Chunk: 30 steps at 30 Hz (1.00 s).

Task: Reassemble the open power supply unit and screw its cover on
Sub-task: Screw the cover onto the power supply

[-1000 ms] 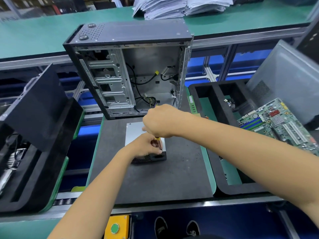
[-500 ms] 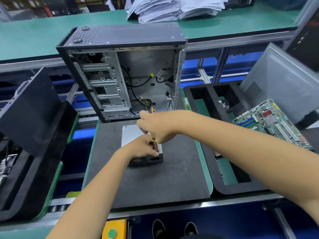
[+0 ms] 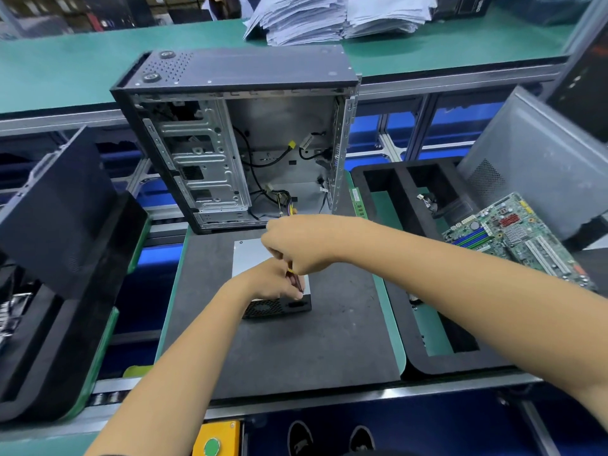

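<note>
Power supply unit (image 3: 253, 258) lies under both hands' fingers (image 3: 296, 292).

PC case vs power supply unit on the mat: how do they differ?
The PC case stands upright with its side open, cables showing; the power supply unit lies flat with its cover on. The case is far larger. Both hands are on the unit, none on the case. Both sit on the dark mat.

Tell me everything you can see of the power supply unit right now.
The power supply unit is a small metal box lying flat on the dark mat, before the open computer case. Its top is plain silver sheet, its near side black with mesh vent and socket. The left hand rests on it; the right hand holds a screwdriver above.
</note>
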Tool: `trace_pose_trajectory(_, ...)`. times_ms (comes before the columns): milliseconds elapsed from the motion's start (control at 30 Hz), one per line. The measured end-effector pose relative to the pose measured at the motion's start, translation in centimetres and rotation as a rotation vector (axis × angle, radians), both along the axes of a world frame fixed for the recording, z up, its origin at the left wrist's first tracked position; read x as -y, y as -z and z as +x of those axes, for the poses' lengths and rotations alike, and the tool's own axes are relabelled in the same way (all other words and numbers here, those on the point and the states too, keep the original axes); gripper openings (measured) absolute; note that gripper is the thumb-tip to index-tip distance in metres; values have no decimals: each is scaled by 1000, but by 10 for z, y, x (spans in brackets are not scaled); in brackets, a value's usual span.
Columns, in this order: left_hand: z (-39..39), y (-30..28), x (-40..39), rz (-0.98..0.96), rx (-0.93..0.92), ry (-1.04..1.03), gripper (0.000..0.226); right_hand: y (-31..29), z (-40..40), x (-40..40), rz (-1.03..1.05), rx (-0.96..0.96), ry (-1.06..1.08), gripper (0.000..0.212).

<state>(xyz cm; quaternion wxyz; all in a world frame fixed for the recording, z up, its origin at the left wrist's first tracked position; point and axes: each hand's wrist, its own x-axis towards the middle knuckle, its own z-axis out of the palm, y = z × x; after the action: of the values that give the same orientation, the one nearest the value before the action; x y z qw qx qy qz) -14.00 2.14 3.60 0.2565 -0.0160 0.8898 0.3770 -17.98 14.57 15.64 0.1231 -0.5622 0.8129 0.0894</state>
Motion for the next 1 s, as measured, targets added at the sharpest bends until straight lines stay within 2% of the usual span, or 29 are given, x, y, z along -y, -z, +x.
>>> trace_pose_trajectory(100, 0, -2, -1, -4, 2, -4, 14, 7, 1, 0, -54, -205, 41, 28)
trace_pose_trajectory(133, 0, -2, -2, -9, -3, 3, 14, 7, 1, 0, -43, -229, 56, 27)
trace_pose_trajectory(233, 0, -4, -3, -17, -7, 5, 14, 3, -4, -2, 18, -33, 99, 20)
trace_pose_trajectory(300, -1, -4, -3, -24, -3, 8, 11, -3, -5, -2, 39, 103, 53, 17)
trace_pose_trajectory(367, 0, -4, -3, -23, 3, 10, 10, -3, -2, -1, -17, 61, 34, 5)
trace_pose_trajectory(433, 1, -3, -3, -24, 2, 1, 11, 0, 1, 0, -53, -77, 58, 31)
trace_pose_trajectory(500, 2, -3, -4, -19, 6, -9, 12, 5, 3, 0, -31, -147, 73, 32)
trace_pose_trajectory(567, 2, -4, -4, -13, 10, -12, 12, 6, 4, -1, 9, -96, 70, 17)
trace_pose_trajectory(667, 3, -6, -5, -34, 10, 22, 13, 0, 3, -2, 41, 44, 14, 17)
trace_pose_trajectory(733, 3, -6, -5, -13, 15, 10, 12, -4, 6, -1, 6, -25, 4, 5)
trace_pose_trajectory(800, 3, -7, -5, -22, 13, 10, 12, -1, 11, 1, -36, -156, 19, 20)
trace_pose_trajectory(867, 3, -7, -5, -35, 6, 23, 13, 3, 14, 2, -47, -232, 38, 19)
trace_pose_trajectory(933, 3, -8, -6, -40, -10, 34, 13, 4, 15, 2, -33, -207, 59, 11)
trace_pose_trajectory(1000, 3, -8, -7, -48, -20, 40, 14, 1, 14, 0, 15, -99, 60, 18)
